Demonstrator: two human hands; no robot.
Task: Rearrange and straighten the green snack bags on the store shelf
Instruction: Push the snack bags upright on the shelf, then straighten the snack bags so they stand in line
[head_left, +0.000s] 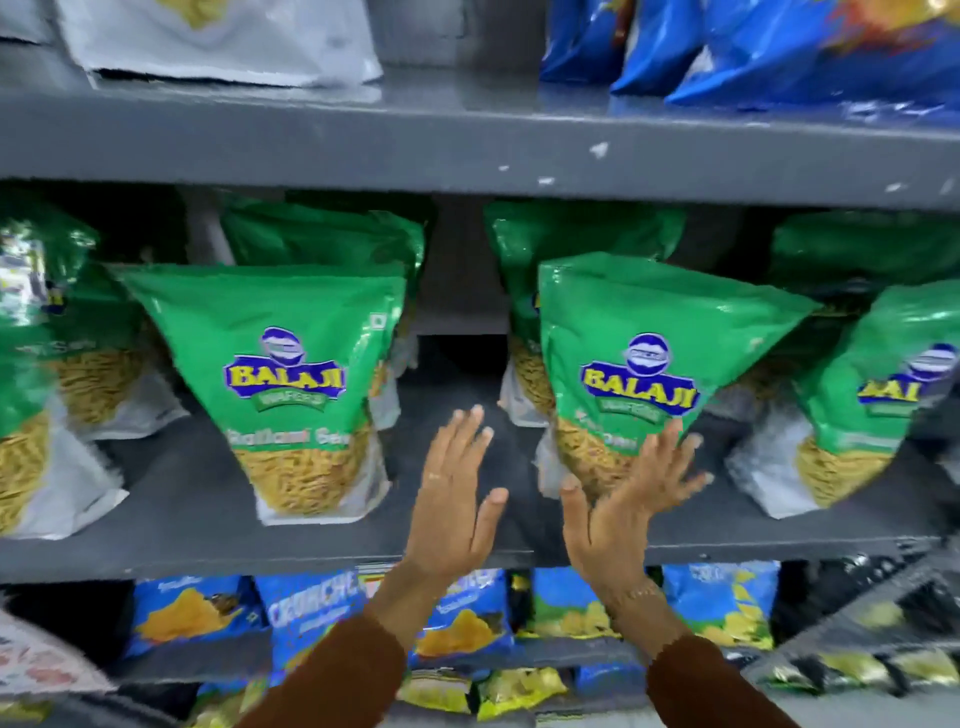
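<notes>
Roughly midway, judging from the head view: the green Balaji sev bag (270, 384) at centre-left stands upright and square. Right of centre, another green bag (644, 374) leans. The right hand (631, 499), fingers spread wide, presses its lower front; the left hand (454, 488) hovers open beside it, holding nothing. Edge bags look crooked.

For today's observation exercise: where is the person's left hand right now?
In the head view, the left hand hangs open over the bare gap on the middle shelf, between two front green bags, left of the right hand.
</notes>
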